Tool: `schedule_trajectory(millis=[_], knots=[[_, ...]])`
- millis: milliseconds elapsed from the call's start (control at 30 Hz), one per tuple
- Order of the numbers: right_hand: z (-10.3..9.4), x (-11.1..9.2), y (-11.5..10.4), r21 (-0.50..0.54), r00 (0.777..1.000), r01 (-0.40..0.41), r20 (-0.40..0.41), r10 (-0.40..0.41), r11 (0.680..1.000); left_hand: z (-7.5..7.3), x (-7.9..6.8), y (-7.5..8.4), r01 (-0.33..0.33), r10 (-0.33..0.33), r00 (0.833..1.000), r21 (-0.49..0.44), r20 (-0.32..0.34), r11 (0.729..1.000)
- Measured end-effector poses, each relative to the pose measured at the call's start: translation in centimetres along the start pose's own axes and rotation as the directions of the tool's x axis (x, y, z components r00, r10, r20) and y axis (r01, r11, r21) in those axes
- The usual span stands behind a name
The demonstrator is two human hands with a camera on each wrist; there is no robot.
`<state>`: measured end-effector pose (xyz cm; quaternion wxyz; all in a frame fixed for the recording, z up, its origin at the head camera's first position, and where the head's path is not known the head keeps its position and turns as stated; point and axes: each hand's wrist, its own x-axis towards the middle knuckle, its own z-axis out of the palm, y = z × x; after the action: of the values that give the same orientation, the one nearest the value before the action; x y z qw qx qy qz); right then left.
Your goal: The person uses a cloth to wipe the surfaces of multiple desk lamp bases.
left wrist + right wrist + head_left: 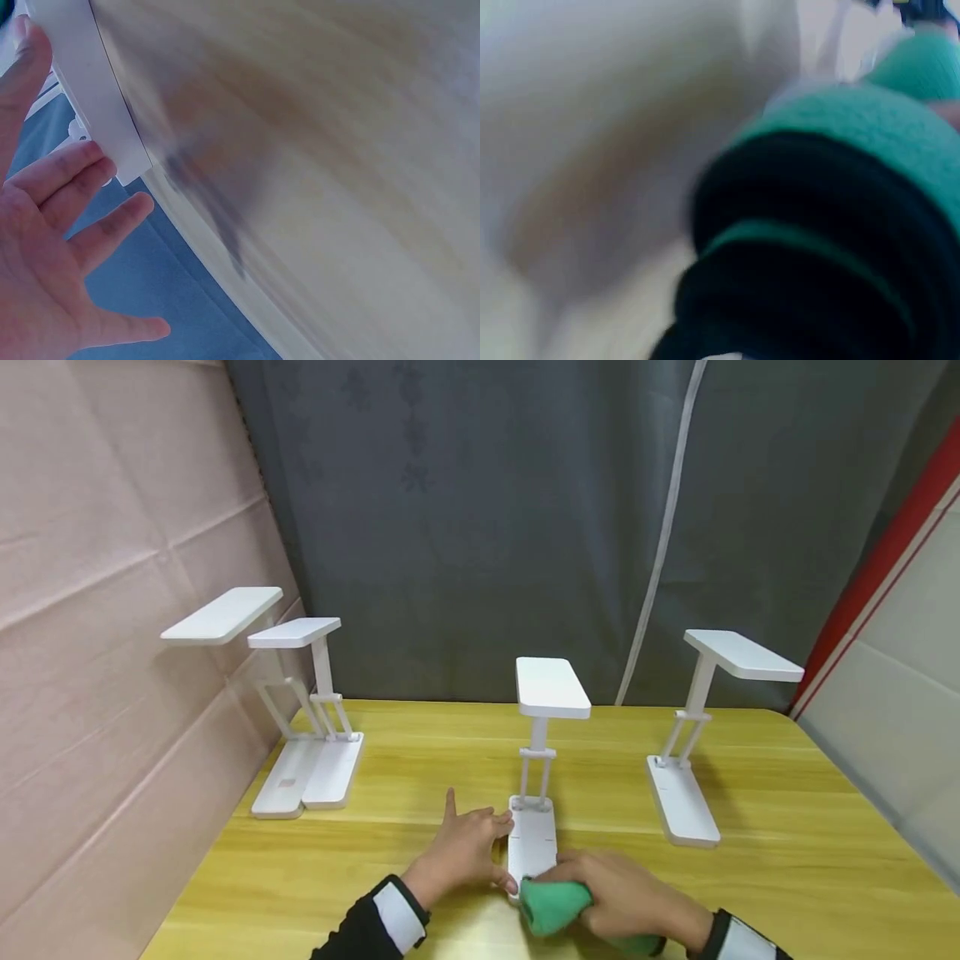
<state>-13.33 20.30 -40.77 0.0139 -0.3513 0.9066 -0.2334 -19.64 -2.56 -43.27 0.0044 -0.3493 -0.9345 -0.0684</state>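
A white folding desk lamp [532, 839] stands upright in the middle of the table, its flat head raised above its base. Along the left side of that base lies my left hand [467, 850], fingers spread and fairly straight. In the left wrist view, the thumb and two fingertips of the left hand [52, 247] touch the white base [97, 90], while its other fingers stand clear of it. My right hand [618, 893] grips a bunched green cloth [553, 906] against the front right end of the base. The cloth [855, 120] largely fills the right wrist view, hiding the fingers.
Two similar white lamps, a nearer one [333, 770] and another [279, 783], stand side by side at the table's left. A further lamp [684, 802] stands to the right. A dark curtain [450, 543] hangs behind the wooden table [795, 827]; pink fabric [112, 652] lines the left.
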Motion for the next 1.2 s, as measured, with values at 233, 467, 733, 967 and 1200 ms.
schedule_trajectory(millis=[233, 467, 733, 967, 1200], knots=[[-0.5, 2.8, 4.9, -0.341, 0.886, -0.434, -0.330, 0.326, 0.834, 0.3, -0.1, 0.2, 0.004, -0.004, 1.000, -0.016, 0.012, 1.000], [1.4, 3.1, 6.0, -0.631, 0.947, -0.321, -0.218, 0.236, 0.706, 0.6, -0.1, 0.6, -0.012, 0.013, 1.000, -0.018, 0.013, 1.000], [1.2, 1.4, 3.7, -0.648, 0.989, -0.147, -0.077, 0.128, 0.747, 0.1, 0.3, 0.1, -0.013, 0.014, 1.000, 0.020, -0.013, 1.000], [1.1, -1.5, 1.8, -0.558, 1.000, 0.007, 0.007, -0.004, 0.830, 0.0, 0.6, 0.0, -0.019, 0.020, 1.000, 0.039, -0.019, 0.999], [-0.4, -5.4, 0.8, -0.316, 0.988, 0.157, 0.049, -0.149, 0.936, -0.1, 0.8, 0.1, -0.022, 0.022, 1.000, 0.040, -0.003, 0.999]])
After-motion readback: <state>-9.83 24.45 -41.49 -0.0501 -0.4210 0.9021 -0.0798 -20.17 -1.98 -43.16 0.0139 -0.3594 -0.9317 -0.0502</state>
